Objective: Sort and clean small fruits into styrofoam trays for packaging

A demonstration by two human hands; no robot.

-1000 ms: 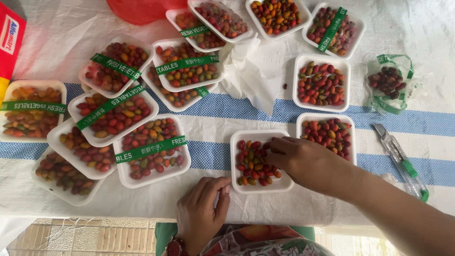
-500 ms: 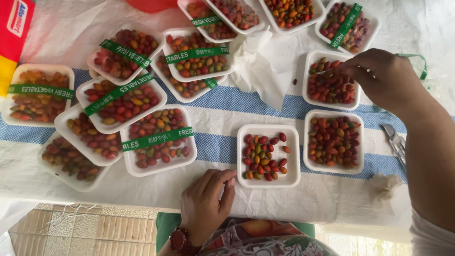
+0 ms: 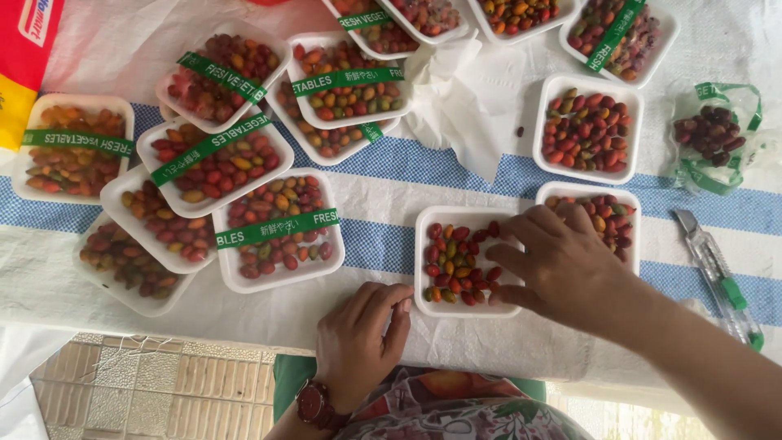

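A white tray [image 3: 423, 244] of small red, orange and green fruits sits at the near middle of the cloth. My right hand [image 3: 562, 265] lies over its right side, fingers spread down onto the fruits; whether it pinches one I cannot tell. Behind that hand is a second unwrapped tray [image 3: 627, 204], partly covered by it. My left hand [image 3: 358, 338], with a dark red wristwatch [image 3: 314, 405], rests curled on the cloth at the table's near edge, just left of the front tray, holding nothing.
Several wrapped trays with green bands [image 3: 277, 228] are stacked at the left. More trays [image 3: 586, 130] line the back. A white tissue [image 3: 468, 102], a plastic bag of dark fruits [image 3: 713, 134] and a green utility knife [image 3: 721, 281] lie at the right. Tiled floor [image 3: 155, 387] shows below.
My right hand came back from the far right tray down onto the front tray. My left hand stayed at the near edge.
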